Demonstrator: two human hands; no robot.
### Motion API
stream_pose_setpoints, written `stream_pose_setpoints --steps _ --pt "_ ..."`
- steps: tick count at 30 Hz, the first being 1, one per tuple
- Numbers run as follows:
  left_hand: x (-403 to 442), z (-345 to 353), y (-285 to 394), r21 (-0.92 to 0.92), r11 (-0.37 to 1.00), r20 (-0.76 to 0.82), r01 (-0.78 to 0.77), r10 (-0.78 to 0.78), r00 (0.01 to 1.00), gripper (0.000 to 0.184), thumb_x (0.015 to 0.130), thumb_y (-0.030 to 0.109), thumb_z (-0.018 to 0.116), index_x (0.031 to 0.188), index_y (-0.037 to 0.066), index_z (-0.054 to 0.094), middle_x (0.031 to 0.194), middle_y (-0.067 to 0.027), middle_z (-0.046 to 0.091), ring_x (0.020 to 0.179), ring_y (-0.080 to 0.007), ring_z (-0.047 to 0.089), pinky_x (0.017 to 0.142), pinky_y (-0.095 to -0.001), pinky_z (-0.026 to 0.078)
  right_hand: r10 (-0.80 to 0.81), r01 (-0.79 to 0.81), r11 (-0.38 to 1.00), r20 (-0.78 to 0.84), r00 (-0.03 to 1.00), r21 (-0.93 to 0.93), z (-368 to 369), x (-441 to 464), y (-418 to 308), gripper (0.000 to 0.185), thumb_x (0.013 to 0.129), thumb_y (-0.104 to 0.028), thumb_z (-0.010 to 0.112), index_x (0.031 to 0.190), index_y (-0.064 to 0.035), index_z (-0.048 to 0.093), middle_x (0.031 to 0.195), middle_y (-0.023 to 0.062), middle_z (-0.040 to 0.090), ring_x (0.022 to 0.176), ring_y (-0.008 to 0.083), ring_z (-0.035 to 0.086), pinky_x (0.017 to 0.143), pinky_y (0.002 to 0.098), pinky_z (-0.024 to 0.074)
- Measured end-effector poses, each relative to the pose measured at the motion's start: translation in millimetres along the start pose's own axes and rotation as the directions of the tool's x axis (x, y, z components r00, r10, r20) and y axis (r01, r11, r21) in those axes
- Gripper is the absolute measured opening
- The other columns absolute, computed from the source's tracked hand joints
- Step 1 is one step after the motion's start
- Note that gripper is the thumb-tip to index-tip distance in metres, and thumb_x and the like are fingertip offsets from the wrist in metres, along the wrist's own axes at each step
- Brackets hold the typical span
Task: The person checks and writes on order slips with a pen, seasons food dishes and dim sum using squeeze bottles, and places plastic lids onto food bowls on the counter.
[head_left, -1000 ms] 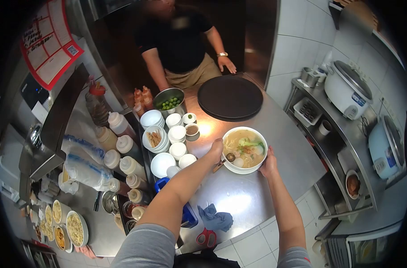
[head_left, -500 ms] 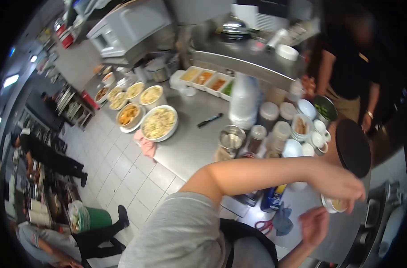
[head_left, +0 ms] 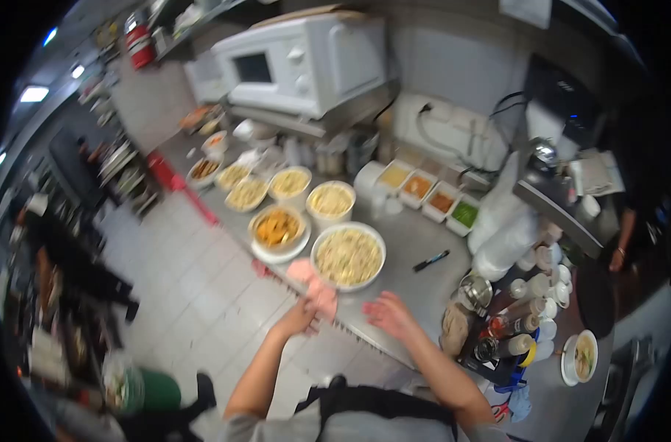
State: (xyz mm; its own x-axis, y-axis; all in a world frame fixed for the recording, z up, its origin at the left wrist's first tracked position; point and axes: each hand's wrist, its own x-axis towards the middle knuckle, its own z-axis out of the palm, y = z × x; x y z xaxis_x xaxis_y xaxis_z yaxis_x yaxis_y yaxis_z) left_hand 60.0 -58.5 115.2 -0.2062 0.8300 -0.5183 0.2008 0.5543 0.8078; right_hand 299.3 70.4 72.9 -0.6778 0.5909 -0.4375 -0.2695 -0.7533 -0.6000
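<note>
Loosely, the pink cloth (head_left: 318,287), long axis slanting toward the view's lower right, lies along the desk (head_left: 424,291) edge beside the large bowl (head_left: 348,256). The right hand (head_left: 391,315) is spread, empty; whether the left hand's (head_left: 299,318) grip holds cloth, I cannot tell.

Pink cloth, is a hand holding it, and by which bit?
The left hand is at the pink cloth, but whether it grips it cannot be told. The right hand holds nothing.
</note>
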Motion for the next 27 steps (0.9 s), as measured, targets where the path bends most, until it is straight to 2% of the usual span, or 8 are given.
stream_pose_setpoints --steps 3,6,10,14,17,21,24,27 --pt "13 -27 -17 -0.163 0.987 0.111 -0.009 0.027 0.993 0.053 0.094 0.027 0.044 0.134 0.007 0.016 0.097 -0.0197 0.059 0.069 -0.0283 0.066 0.057 -0.0375 0.055 -0.013 0.004 0.999 -0.174 0.985 -0.054 19 63 -4 0.056 0.083 -0.015 0.057 0.124 -0.0174 0.02 0.098 0.02 0.058 0.088 0.0337 0.063 0.071 0.0498 0.0518" --pt "30 -49 -37 -0.255 0.967 0.154 -0.008 0.049 0.987 0.057 0.093 0.022 0.044 0.137 0.007 0.009 0.098 -0.0204 0.059 0.072 -0.0302 0.065 0.06 -0.0384 0.056 -0.021 -0.018 0.985 -0.224 0.974 -0.171 33 75 -11 0.073 0.079 -0.014 0.056 0.133 -0.0187 0.007 0.101 0.0209 0.056 0.079 0.033 0.064 0.07 0.049 0.053" --pt "50 -58 -38 -0.285 0.958 0.08 -0.035 0.06 0.995 0.064 0.091 0.015 0.044 0.138 0.009 0.002 0.096 -0.0195 0.059 0.073 -0.031 0.065 0.062 -0.0392 0.056 -0.128 0.032 0.953 -0.302 0.945 -0.302 50 71 -12 0.063 0.077 -0.009 0.051 0.127 -0.0136 0.013 0.102 0.0243 0.051 0.074 0.0331 0.064 0.065 0.0482 0.0555" --pt "77 -47 -50 -0.339 0.936 0.027 -0.092 0.108 0.994 0.069 0.088 0.01 0.042 0.14 0.012 -0.003 0.089 -0.0154 0.058 0.068 -0.0275 0.066 0.058 -0.0373 0.056 -0.204 0.123 0.964 -0.352 0.914 -0.238 42 74 4 0.066 0.071 -0.004 0.051 0.129 -0.0125 0.019 0.095 0.0216 0.053 0.066 0.0319 0.064 0.061 0.0453 0.0574" --pt "90 -41 -60 -0.251 0.958 0.004 -0.136 0.142 0.99 0.07 0.088 0.01 0.042 0.141 0.01 -0.004 0.088 -0.0151 0.058 0.066 -0.0258 0.065 0.056 -0.0357 0.055 -0.152 0.128 0.987 -0.293 0.944 -0.098 41 33 5 0.064 0.072 -0.005 0.05 0.128 -0.0109 0.022 0.102 0.0222 0.051 0.075 0.0344 0.064 0.064 0.0471 0.0573" --pt "82 -33 -50 0.14 0.944 -0.099 -0.299 0.313 0.944 0.058 0.086 0.012 0.047 0.137 -0.002 0.021 0.076 -0.0167 0.06 0.062 -0.026 0.065 0.052 -0.0359 0.052 -0.181 0.167 0.981 -0.158 0.971 -0.099 30 -59 -2 0.065 0.073 -0.004 0.049 0.132 -0.0092 0.021 0.114 0.0198 0.048 0.09 0.0369 0.061 0.07 0.0494 0.0562" --pt "93 -26 -53 0.577 0.697 -0.096 -0.427 0.576 0.812 0.038 0.082 0.012 0.05 0.115 -0.006 0.046 0.075 -0.0223 0.061 0.064 -0.0339 0.063 0.058 -0.0424 0.05 -0.252 0.241 0.966 -0.131 0.959 -0.091 10 -142 -11 0.064 0.073 0.0 0.046 0.133 -0.007 0.026 0.124 0.0167 0.047 0.102 0.0341 0.057 0.079 0.0517 0.0529" --pt "80 1 -31 0.667 0.67 -0.167 -0.325 0.56 0.811 0.022 0.077 0.011 0.052 0.093 -0.003 0.054 0.079 -0.0254 0.06 0.074 -0.04 0.061 0.066 -0.0469 0.047 -0.352 0.372 0.928 -0.277 0.894 0.023 15 -246 -20 0.061 0.069 0.002 0.045 0.13 -0.0031 0.036 0.125 0.0157 0.049 0.111 0.0305 0.053 0.094 0.0505 0.0432"
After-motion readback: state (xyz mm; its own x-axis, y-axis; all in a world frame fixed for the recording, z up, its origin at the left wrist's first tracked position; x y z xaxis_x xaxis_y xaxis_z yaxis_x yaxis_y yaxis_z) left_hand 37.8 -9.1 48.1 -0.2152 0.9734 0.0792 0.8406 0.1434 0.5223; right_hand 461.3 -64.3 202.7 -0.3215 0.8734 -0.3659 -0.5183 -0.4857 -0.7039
